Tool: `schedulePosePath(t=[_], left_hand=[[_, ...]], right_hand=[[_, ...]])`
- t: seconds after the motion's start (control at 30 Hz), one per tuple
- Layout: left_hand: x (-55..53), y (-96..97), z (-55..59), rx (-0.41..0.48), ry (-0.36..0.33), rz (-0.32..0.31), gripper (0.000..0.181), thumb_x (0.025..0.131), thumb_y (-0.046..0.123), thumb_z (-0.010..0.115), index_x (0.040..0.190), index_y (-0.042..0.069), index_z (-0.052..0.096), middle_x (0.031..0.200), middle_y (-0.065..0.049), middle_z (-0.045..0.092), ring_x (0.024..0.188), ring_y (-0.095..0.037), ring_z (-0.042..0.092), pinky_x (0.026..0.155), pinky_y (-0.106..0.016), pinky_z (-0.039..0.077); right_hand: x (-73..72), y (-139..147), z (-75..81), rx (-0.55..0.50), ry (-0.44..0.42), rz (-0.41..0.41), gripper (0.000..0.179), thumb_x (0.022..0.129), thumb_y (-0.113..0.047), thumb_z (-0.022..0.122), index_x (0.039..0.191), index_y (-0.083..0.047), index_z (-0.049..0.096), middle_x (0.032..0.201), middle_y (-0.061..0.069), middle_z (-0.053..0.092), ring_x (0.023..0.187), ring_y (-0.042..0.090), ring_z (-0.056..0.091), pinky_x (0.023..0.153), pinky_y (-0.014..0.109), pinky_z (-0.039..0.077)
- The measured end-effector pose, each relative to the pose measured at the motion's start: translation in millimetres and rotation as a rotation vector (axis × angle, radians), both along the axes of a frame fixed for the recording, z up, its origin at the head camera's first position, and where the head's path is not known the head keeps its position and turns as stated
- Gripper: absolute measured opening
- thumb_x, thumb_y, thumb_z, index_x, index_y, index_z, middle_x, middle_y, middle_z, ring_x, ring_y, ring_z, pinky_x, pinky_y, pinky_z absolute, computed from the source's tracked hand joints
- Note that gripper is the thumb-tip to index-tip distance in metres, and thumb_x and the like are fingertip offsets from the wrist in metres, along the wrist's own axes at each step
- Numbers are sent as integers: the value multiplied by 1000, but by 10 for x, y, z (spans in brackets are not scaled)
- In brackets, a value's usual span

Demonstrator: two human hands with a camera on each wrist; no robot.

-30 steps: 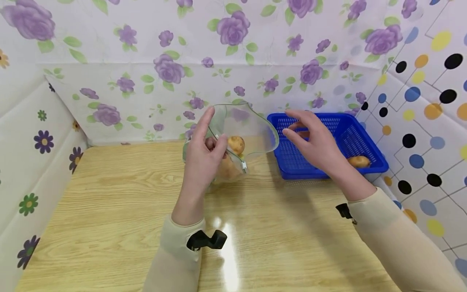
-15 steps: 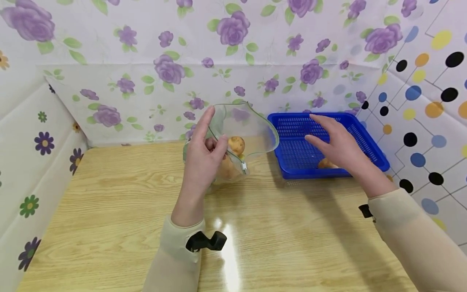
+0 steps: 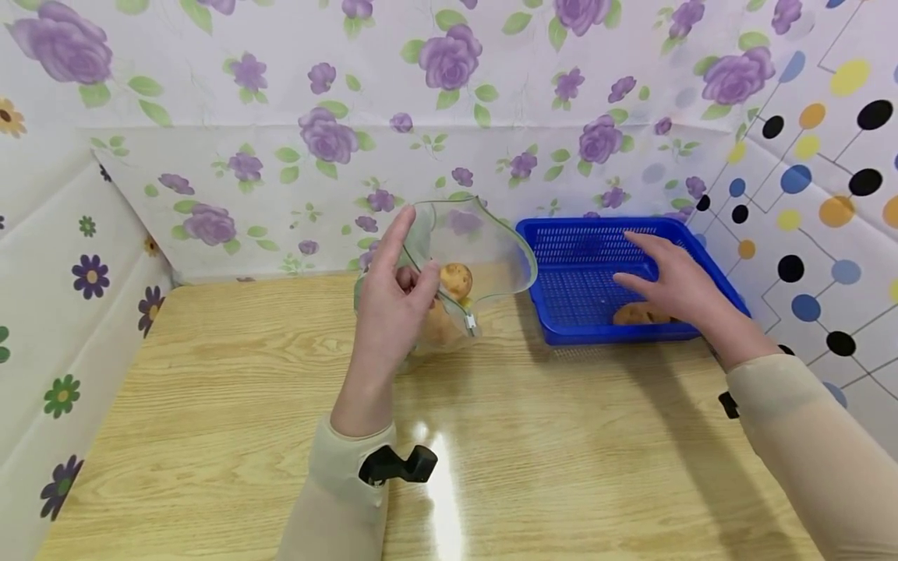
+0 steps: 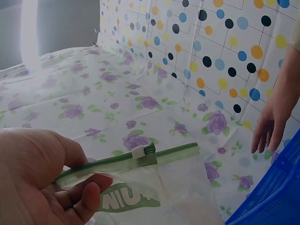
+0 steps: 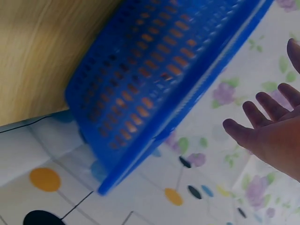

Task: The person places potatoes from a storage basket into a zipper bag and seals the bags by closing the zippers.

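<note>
My left hand pinches the rim of a clear zip bag with a green edge and a white slider. The bag's mouth gapes toward the right. Inside it a potato shows through the opening, with more brownish shapes blurred behind the plastic. Over the right part of a blue basket hovers my right hand, its fingers spread and nothing in them. Just below that hand, potatoes lie against the basket's near wall, partly hidden by the hand and wrist.
The wooden table spreads in front of the bag and basket. A floral sheet hangs close behind them. At the right, a dotted sheet stands beside the basket.
My right hand has moved right, away from the bag's mouth and over the basket's right part, with its fingers spreading. The left hand and the bag have stayed in place.
</note>
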State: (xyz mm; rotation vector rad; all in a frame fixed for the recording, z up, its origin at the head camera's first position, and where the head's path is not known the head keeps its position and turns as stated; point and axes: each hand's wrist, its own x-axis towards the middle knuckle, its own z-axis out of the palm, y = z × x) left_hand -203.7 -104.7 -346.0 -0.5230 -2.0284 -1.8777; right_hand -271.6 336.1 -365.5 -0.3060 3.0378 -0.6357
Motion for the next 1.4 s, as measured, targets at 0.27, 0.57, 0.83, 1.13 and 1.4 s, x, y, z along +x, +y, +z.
schedulePosePath(t=[0.27, 0.57, 0.83, 1.13, 1.4], left_hand=[[-2, 12, 35, -13, 16, -7, 72, 107, 7, 62, 174, 17, 36, 176, 11, 34, 53, -13, 33, 48, -24, 32], [11, -10, 16, -30, 8, 8, 72, 108, 8, 63, 174, 16, 36, 176, 10, 34, 54, -15, 32, 49, -24, 32], [3, -2, 25, -34, 16, 13, 72, 108, 8, 64, 174, 15, 37, 176, 7, 34, 54, -14, 32, 49, -24, 32], [16, -1, 15, -28, -1, 21, 71, 108, 10, 65, 174, 17, 38, 174, 10, 38, 55, -14, 32, 50, -24, 32], [18, 4, 20, -25, -2, 15, 71, 108, 10, 64, 174, 17, 38, 175, 8, 37, 55, -14, 33, 49, -24, 32]], right_hand=[[-75, 284, -194, 37, -83, 0, 93, 109, -52, 67, 178, -10, 19, 176, 33, 20, 159, 61, 15, 120, 82, 20], [-107, 458, -346, 63, -184, 24, 89, 110, -48, 67, 174, -1, 28, 171, 40, 24, 156, 64, 20, 118, 81, 24], [-143, 579, -444, 82, -210, 71, 92, 108, -51, 71, 171, 4, 32, 171, 42, 22, 156, 66, 16, 118, 83, 22], [-120, 580, -415, 98, -256, 93, 90, 106, -51, 73, 167, 6, 39, 165, 44, 32, 151, 68, 27, 115, 81, 32], [-79, 581, -375, 139, -280, 103, 85, 103, -49, 77, 162, 5, 48, 155, 44, 48, 143, 67, 43, 108, 77, 43]])
